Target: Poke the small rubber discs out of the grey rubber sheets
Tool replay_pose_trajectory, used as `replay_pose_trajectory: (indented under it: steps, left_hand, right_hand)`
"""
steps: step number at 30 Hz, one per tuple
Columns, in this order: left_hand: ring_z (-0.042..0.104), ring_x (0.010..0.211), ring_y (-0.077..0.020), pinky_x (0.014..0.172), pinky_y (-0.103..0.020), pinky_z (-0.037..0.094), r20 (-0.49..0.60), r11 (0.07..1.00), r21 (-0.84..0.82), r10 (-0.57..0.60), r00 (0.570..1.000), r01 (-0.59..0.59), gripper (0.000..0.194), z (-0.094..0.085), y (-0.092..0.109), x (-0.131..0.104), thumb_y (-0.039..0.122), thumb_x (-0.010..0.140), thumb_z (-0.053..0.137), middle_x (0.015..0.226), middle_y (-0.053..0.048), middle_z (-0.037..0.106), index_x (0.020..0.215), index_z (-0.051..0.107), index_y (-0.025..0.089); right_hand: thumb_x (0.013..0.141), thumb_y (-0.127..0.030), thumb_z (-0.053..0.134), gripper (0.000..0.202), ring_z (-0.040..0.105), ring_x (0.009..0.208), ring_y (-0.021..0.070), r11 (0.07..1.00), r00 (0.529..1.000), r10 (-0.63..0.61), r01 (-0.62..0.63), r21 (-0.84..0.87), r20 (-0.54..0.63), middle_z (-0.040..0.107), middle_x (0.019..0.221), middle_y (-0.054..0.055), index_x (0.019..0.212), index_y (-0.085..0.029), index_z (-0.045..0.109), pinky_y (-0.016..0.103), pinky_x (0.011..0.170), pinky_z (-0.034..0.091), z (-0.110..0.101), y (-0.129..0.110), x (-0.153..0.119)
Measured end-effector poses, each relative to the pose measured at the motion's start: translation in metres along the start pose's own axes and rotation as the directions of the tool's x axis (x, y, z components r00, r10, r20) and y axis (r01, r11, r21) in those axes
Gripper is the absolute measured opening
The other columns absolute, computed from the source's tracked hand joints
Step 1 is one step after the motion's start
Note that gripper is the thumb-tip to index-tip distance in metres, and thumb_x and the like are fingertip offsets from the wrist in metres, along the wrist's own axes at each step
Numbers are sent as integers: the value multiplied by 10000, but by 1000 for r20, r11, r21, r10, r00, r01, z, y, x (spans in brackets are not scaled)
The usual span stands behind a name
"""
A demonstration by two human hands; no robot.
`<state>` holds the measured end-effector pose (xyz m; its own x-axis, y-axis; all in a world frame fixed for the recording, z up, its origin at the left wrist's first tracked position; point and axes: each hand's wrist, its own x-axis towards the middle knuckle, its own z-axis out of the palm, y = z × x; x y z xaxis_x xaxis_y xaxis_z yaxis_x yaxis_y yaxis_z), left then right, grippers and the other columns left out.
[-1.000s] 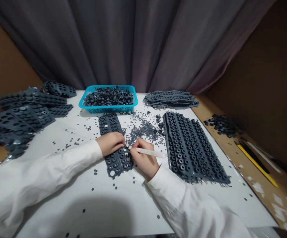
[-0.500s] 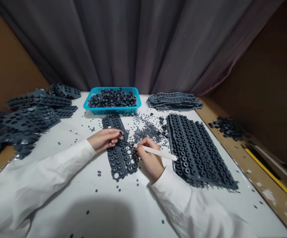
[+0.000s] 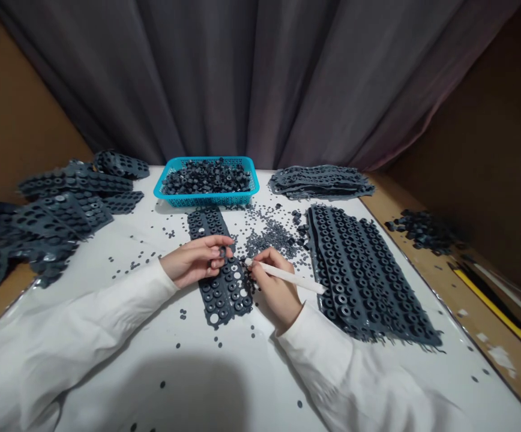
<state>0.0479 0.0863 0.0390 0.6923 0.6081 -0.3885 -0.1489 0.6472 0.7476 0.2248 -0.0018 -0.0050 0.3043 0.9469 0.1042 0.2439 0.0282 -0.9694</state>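
My left hand [image 3: 197, 261] pinches a small black rubber ring [image 3: 222, 252] between thumb and fingers. Beneath it, a dark grey rubber sheet [image 3: 218, 300] with rows of moulded rings lies on the white table; white round gaps show along its right side. My right hand [image 3: 277, 285] is closed around a white stick-like tool [image 3: 290, 277], its near tip beside the sheet's right edge and its other end pointing right. Small dark discs [image 3: 269, 234] are scattered just beyond my right hand.
A blue basket [image 3: 206, 200] full of small black parts stands at the back. To the right are stacked ring sheets [image 3: 364, 276], flat punched sheets [image 3: 321, 182], a heap of black pieces [image 3: 422, 231] and a yellow-handled tool [image 3: 499, 312]. Perforated sheets [image 3: 66, 210] pile up at left.
My left hand has shifted slightly right over the sheet, and its fingers have turned around the ring. My right hand keeps the white tool almost in place. The view has shifted slightly.
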Motion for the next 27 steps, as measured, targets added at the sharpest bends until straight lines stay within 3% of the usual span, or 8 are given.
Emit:
replay_pose_trajectory:
  steps: [6, 10, 12, 14, 16, 17, 20, 27]
  left_hand:
    - [477, 614, -147, 525, -265, 407, -155, 998, -56, -47, 987, 38, 221, 2, 11, 9, 213, 585, 496, 707, -63, 521, 764, 600, 134]
    - [453, 565, -127, 524, -244, 378, -226, 948, 317, 88, 970, -13, 182, -1, 10, 19, 250, 614, 550, 638, -15, 499, 757, 587, 146]
    - [428, 544, -116, 518, -230, 347, -165, 736, 673, 245, 955, -73, 184, -3, 9, 22, 281, 628, 594, 617, 3, 504, 756, 606, 150]
    - [429, 548, -116, 531, -231, 340, 28, 353, 922, 341, 940, -156, 180, -3, 10, 26, 278, 637, 616, 635, 2, 532, 763, 638, 151]
    - [466, 579, -126, 566, -236, 362, 231, 18, 969, 310, 922, -248, 161, -1, 12, 29, 237, 646, 609, 669, -10, 560, 771, 657, 148]
    - [488, 597, -134, 584, -239, 375, 297, -94, 955, 269, 916, -282, 151, 0, 13, 31, 211, 645, 602, 679, -19, 569, 768, 659, 143]
    - [548, 663, -166, 638, -254, 413, 368, -282, 905, 144, 919, -319, 148, 5, 18, 38, 156, 634, 591, 711, -47, 598, 765, 657, 133]
    - [586, 729, -213, 648, -279, 432, 375, -498, 801, -16, 927, -333, 82, 20, 16, 44, 96, 658, 594, 738, -74, 601, 695, 645, 149]
  right_hand:
    - [733, -212, 529, 45, 495, 555, 124, 1000, 1000, 8, -8, -1, -27, 539, 572, -45, 692, -197, 520, 227, 544, 351, 2, 0, 5]
    - [724, -211, 527, 51, 490, 558, 122, 1000, 999, -3, 2, -13, -39, 540, 576, -46, 675, -197, 519, 225, 545, 346, 4, -1, 7]
    - [719, -205, 521, 61, 487, 559, 120, 1000, 999, -19, 19, -22, -29, 540, 578, -45, 659, -196, 520, 223, 546, 346, 5, -2, 7]
    - [711, -194, 520, 73, 482, 554, 117, 999, 999, -33, 33, -38, -14, 532, 569, -48, 639, -195, 516, 221, 547, 347, 5, -3, 8]
    - [705, -185, 525, 91, 475, 546, 112, 998, 999, -45, 45, -55, -8, 517, 553, -53, 616, -194, 508, 218, 549, 346, 6, -4, 9]
    - [705, -183, 526, 98, 472, 545, 111, 997, 999, -51, 50, -60, -7, 512, 550, -55, 610, -193, 505, 217, 550, 345, 6, -4, 9]
    - [714, -183, 521, 102, 471, 545, 110, 995, 998, -70, 70, -68, -1, 512, 554, -55, 614, -194, 507, 215, 550, 344, 6, -3, 10]
    - [706, -167, 501, 120, 452, 504, 108, 981, 994, -110, 113, -158, 28, 491, 524, -53, 591, -198, 496, 219, 514, 316, 7, -5, 11]
